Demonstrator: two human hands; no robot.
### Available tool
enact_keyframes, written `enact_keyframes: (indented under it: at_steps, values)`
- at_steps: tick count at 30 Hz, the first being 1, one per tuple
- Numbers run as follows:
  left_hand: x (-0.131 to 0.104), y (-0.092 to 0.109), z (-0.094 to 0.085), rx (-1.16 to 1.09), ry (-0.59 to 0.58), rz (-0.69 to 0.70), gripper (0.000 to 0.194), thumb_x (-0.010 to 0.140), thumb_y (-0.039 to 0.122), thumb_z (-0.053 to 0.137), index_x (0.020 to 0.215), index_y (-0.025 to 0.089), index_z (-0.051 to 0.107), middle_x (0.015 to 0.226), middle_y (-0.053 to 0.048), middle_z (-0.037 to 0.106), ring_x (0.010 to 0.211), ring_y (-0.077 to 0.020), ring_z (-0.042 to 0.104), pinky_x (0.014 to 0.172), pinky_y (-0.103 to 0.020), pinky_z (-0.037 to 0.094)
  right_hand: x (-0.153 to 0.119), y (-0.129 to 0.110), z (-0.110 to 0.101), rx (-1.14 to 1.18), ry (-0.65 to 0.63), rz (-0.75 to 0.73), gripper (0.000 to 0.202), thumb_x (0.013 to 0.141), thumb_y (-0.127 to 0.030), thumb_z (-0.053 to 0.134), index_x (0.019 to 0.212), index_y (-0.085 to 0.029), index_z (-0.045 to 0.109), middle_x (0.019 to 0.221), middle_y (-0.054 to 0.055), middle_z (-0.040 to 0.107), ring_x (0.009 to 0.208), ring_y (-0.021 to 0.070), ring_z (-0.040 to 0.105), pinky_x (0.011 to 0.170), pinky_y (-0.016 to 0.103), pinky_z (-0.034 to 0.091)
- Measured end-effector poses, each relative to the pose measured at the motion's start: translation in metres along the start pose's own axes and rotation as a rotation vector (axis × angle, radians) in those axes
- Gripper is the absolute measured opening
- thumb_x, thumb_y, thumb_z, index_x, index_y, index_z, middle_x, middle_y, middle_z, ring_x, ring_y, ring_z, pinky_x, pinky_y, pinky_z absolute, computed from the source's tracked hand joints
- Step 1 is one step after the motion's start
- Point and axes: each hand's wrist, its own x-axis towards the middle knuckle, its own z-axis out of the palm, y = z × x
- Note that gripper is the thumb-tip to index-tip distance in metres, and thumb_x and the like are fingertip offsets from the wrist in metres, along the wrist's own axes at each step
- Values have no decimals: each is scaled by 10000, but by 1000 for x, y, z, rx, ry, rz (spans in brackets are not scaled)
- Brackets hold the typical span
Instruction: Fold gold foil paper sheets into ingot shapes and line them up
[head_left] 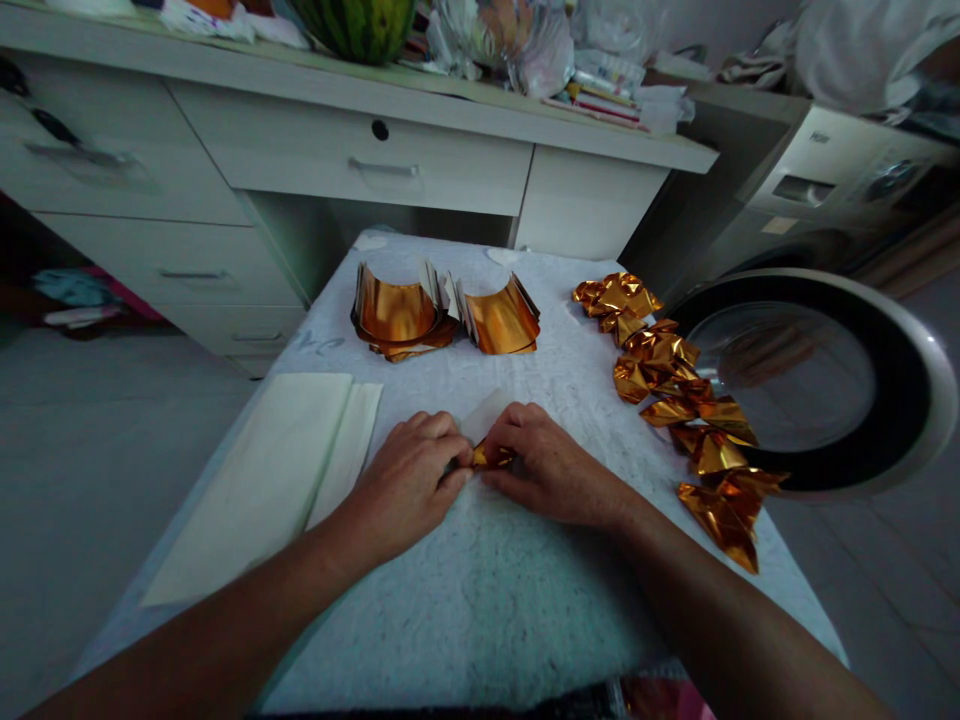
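Observation:
Both hands meet over the middle of the cloth-covered table, pinching a small piece of gold foil paper. My left hand is closed on its left end; my right hand grips the right end. A pale, translucent sheet sticks out behind the fingers. Most of the foil is hidden by the fingers. Left of my left hand lie folded white paper sheets. Beyond the hands stand two curved stacks of gold foil sheets, one on the left and one on the right.
Folded gold foil pieces run down the table's right side. Close to that edge is an open round washing machine door. A white drawer desk stands behind, bearing a watermelon and plastic bags.

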Motion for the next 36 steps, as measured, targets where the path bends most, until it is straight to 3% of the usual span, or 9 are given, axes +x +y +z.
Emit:
enact_keyframes:
  at_steps: [5,11,19,36]
  values:
    - [-1,2,0,14,-6,-24,75,849,173,607,785,199,635,842,-19,551,867,-215,522,774,-385,435,2,2,6,0,14,29,90,902,-201,590,868,-184,672,903,53,597,889,188,510,836,333,377]
    - [-1,0,0,0,19,-49,6,821,200,654,820,206,652,877,-26,562,896,-227,520,793,-397,441,3,-1,6,-2,29,44,76,876,-138,585,819,-160,630,870,49,575,859,179,506,818,328,383]
    - [0,2,1,5,56,-60,137,878,185,566,780,196,660,840,-28,566,848,-211,523,762,-384,448,6,0,13,30,122,117,113,805,-78,584,739,-168,566,825,35,531,812,170,490,770,315,403]
    - [1,11,9,260,93,-24,210,922,147,475,750,167,595,784,-51,521,768,-223,460,705,-376,422,9,-3,17,56,156,198,166,792,-74,578,669,-171,527,797,37,512,797,171,483,746,317,415]
